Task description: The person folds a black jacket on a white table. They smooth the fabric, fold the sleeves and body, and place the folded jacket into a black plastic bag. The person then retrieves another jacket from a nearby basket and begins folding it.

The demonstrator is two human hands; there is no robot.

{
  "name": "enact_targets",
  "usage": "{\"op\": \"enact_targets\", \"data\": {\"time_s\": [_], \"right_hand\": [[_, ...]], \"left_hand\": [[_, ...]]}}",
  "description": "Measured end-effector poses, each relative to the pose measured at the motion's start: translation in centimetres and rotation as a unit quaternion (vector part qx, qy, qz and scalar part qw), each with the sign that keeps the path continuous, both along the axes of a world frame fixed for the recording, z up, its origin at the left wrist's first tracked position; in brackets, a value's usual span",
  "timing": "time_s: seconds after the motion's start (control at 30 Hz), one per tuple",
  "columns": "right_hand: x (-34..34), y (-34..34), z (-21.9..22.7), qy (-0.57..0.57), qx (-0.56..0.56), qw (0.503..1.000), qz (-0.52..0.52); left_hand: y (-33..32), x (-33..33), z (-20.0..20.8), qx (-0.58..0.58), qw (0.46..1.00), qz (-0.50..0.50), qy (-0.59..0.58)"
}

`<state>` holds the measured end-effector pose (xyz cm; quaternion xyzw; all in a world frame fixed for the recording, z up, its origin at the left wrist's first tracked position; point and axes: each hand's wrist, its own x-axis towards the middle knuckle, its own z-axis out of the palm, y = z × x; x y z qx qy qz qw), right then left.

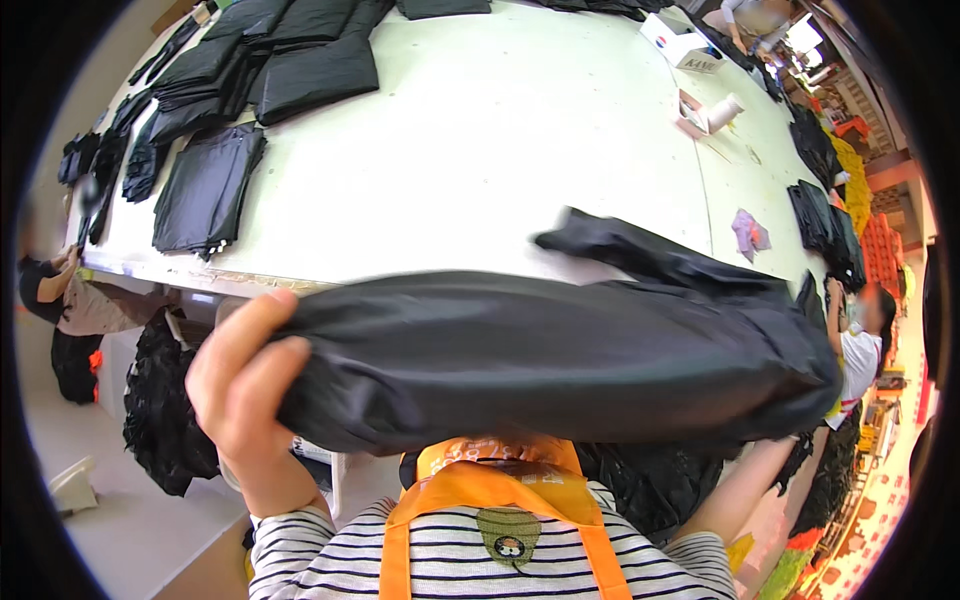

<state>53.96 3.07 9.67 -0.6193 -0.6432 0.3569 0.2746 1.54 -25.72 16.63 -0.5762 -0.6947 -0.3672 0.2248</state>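
A glossy black cloth garment (540, 360) stretches across in front of me, raised over the near edge of the table. My left hand (245, 370) is closed on its left end, fingers curled over the cloth and slightly blurred. From the garment's right part a narrow piece, like a sleeve or leg (640, 250), points back over the tabletop. My right forearm (745, 485) reaches up to the garment's right end, where the cloth hides my right hand and its fingers.
A large white table (480, 150) spreads ahead. Folded black garments (210, 190) are stacked at its left. On the right lie a white box (680, 45), a small open box (692, 113), a thread cone (724, 112) and a purplish scrap (748, 235). Other people work around the table.
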Motion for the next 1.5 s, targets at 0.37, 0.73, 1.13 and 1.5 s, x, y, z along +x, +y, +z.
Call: {"op": "enact_targets", "data": {"time_s": [0.37, 0.73, 1.13, 1.5], "right_hand": [[-32.9, 19.5, 20.3, 0.035, 0.469, 0.857, 0.209], [-46.9, 24.9, -15.7, -0.154, 0.216, 0.813, 0.518], [-32.0, 19.4, -25.8, -0.371, 0.123, 0.866, 0.311], [-28.9, 27.5, -22.7, -0.126, 0.218, 0.945, 0.208]], "left_hand": [[-5.7, -2.8, -11.2, -0.208, 0.678, -0.24, -0.663], [7.8, -1.0, -21.5, -0.166, 0.896, 0.207, -0.356], [18.4, -9.5, -27.7, -0.181, 0.899, 0.293, -0.272], [7.4, -33.1, -23.9, 0.334, 0.782, 0.405, -0.336]]}}
